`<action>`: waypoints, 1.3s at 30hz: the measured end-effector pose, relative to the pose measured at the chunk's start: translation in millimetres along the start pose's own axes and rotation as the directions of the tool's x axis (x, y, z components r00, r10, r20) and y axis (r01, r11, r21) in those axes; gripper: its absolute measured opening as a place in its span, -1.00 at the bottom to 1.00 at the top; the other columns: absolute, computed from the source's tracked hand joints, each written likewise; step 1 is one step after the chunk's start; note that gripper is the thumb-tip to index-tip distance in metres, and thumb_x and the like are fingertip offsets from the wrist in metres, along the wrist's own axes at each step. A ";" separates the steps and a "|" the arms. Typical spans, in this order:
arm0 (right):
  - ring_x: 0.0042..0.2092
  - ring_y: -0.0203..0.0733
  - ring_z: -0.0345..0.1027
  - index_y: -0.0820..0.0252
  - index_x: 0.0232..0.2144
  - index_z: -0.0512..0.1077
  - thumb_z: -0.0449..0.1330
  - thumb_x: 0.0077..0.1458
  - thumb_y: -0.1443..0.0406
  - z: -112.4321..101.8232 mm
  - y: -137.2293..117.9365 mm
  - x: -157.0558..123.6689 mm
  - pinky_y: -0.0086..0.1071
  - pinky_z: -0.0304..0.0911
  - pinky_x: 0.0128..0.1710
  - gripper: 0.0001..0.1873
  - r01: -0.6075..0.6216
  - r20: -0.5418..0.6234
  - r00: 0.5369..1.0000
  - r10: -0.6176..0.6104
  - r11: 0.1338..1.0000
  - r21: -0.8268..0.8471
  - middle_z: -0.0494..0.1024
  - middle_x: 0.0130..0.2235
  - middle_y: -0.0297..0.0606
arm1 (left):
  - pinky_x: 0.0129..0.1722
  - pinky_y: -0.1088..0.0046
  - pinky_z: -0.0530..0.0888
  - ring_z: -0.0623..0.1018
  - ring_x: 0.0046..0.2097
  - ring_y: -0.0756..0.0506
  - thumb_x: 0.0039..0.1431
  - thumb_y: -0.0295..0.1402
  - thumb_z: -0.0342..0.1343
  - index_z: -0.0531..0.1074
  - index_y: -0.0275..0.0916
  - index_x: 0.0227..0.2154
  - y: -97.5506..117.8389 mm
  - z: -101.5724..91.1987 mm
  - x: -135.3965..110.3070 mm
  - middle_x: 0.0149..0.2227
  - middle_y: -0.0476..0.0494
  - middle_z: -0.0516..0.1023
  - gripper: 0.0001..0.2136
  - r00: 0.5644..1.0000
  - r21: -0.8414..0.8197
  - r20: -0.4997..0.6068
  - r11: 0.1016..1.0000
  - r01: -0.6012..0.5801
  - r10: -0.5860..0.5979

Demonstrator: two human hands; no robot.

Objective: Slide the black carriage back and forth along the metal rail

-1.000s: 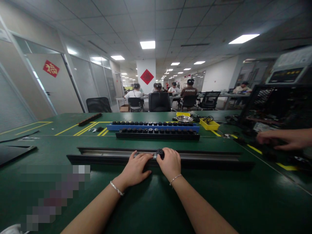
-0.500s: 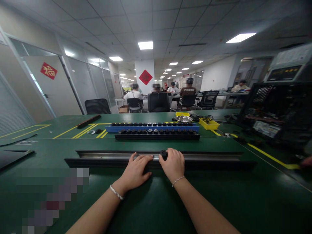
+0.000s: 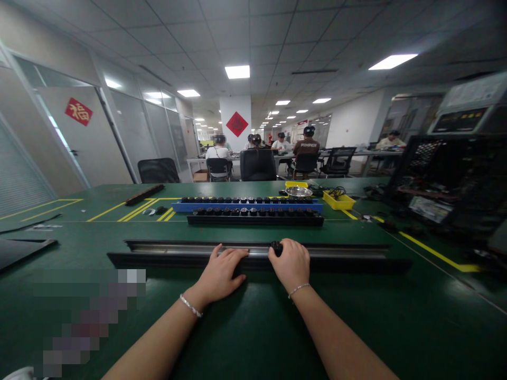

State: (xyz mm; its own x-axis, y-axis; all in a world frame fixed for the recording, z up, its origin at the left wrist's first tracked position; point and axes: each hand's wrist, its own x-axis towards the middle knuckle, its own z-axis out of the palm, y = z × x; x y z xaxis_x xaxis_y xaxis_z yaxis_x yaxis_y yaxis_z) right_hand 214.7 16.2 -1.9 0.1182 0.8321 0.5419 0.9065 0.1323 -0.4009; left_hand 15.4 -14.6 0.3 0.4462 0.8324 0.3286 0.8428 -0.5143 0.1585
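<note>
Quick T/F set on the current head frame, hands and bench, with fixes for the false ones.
1. The right hand grips a small black part at the black channel. True.
2. The left hand is lifted clear of the black channel. False: the left hand has its fingers on it.
3. The blue rail lies nearer the person than the black channel. False: the blue rail lies beyond it.
4. The metal bowl is left of the yellow bin holding cables. True.

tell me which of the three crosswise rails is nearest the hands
The long black rail, nearest the person: the left hand rests on it. The blue rail and shorter black rail lie beyond, each bearing a row of parts.
</note>
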 end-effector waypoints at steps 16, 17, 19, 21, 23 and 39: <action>-0.20 -0.10 0.27 0.17 -0.47 0.32 0.05 -0.01 0.18 -5.0 11.0 1.9 -0.26 0.03 -0.15 -0.82 -0.026 -0.002 1.000 0.026 1.000 -0.010 0.47 -0.34 -0.19 | 0.21 0.01 -0.14 0.30 0.13 -0.16 0.01 -0.31 0.11 0.15 -0.04 0.05 -1.2 1.3 -0.4 0.10 -0.05 0.35 -0.50 1.000 0.016 -0.007 1.000 -0.015 0.015; -0.20 -0.10 0.27 0.17 -0.47 0.32 0.05 -0.01 0.18 -5.1 11.0 1.9 -0.27 0.04 -0.15 -0.82 -0.024 0.000 1.000 0.024 1.000 -0.013 0.46 -0.34 -0.19 | 0.21 0.01 -0.14 0.30 0.13 -0.16 0.01 -0.31 0.11 0.15 -0.04 0.05 -1.1 1.3 -0.3 0.10 -0.05 0.35 -0.50 1.000 0.015 -0.007 1.000 -0.014 0.014; -0.19 -0.10 0.27 0.17 -0.47 0.32 0.05 0.00 0.18 -5.0 11.3 2.2 -0.27 0.04 -0.14 -0.82 -0.015 0.004 1.000 0.015 1.000 -0.014 0.46 -0.34 -0.19 | 0.21 0.00 -0.14 0.30 0.13 -0.15 0.01 -0.32 0.11 0.15 -0.03 0.05 -0.8 1.0 -0.2 0.10 -0.04 0.35 -0.50 1.000 0.010 -0.006 1.000 -0.013 0.013; -0.18 -0.10 0.27 0.18 -0.45 0.32 0.05 0.01 0.19 -5.0 12.3 3.0 -0.28 0.05 -0.14 -0.82 -0.007 0.005 1.000 0.007 1.000 -0.017 0.46 -0.33 -0.18 | 0.21 -0.01 -0.13 0.30 0.13 -0.15 0.01 -0.32 0.11 0.15 -0.03 0.05 -0.6 0.8 0.0 0.10 -0.03 0.35 -0.50 1.000 0.006 -0.006 1.000 -0.013 0.013; -0.18 -0.11 0.28 0.19 -0.44 0.33 0.04 0.01 0.19 -5.1 14.3 3.9 -0.29 0.06 -0.16 -0.82 -0.008 0.013 1.000 0.008 1.000 -0.024 0.45 -0.34 -0.17 | 0.20 -0.01 -0.13 0.30 0.13 -0.16 0.01 -0.32 0.11 0.16 -0.03 0.05 -0.9 1.0 0.1 0.10 -0.04 0.35 -0.50 1.000 0.008 -0.007 1.000 -0.013 0.013; -0.16 -0.11 0.28 0.20 -0.39 0.35 0.03 0.03 0.17 -8.3 20.7 2.0 -0.29 0.07 -0.15 -0.78 0.008 0.028 1.000 -0.007 0.999 -0.038 0.47 -0.27 -0.16 | 0.19 -0.09 -0.15 0.25 0.15 -0.19 0.04 -0.31 0.10 0.08 0.10 0.14 -0.1 -0.2 0.2 0.16 0.00 0.27 -0.42 0.999 0.029 0.030 0.999 -0.037 0.036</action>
State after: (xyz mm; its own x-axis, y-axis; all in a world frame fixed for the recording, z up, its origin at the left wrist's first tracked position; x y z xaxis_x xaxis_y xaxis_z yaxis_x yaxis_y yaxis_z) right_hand 237.0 16.1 -3.0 0.1001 0.8461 0.5236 0.9223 0.1185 -0.3679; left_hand 15.3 -14.4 0.5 0.4848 0.8193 0.3062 0.8342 -0.5383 0.1196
